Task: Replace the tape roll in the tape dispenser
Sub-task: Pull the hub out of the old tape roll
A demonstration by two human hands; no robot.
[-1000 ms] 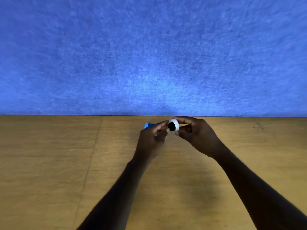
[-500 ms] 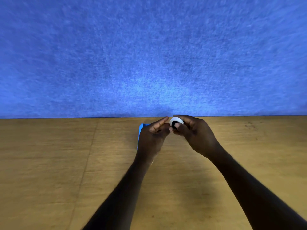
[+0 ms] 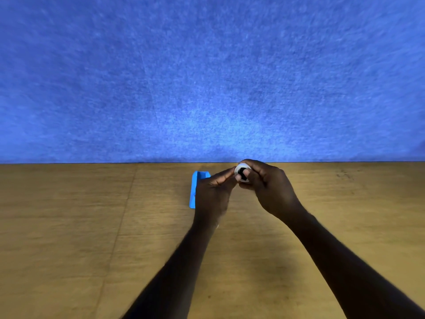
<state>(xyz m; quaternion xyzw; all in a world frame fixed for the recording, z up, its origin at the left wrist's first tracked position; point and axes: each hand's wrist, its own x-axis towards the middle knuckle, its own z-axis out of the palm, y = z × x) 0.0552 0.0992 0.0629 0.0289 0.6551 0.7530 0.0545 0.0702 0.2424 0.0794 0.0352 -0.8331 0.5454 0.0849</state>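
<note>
Presently, step: tape end is being picked free.
Right hand (image 3: 269,187): tape roll (image 3: 242,172) is pinched.
Left hand (image 3: 215,192): fingertips pressed to roll.
Dispenser (image 3: 195,187): at nine o'clock, on desk (image 3: 69,226).
Advice: roll should be steadied while peeled.

Roll (image 3: 242,168): white ring, black core.
Dispenser (image 3: 195,187): bright blue, plain.
Table (image 3: 69,226): tan wood, faint grain, a few dark specks and thin seam lines.
Wall (image 3: 207,77): blue felt, mottled texture, paler patch low at centre.
</note>
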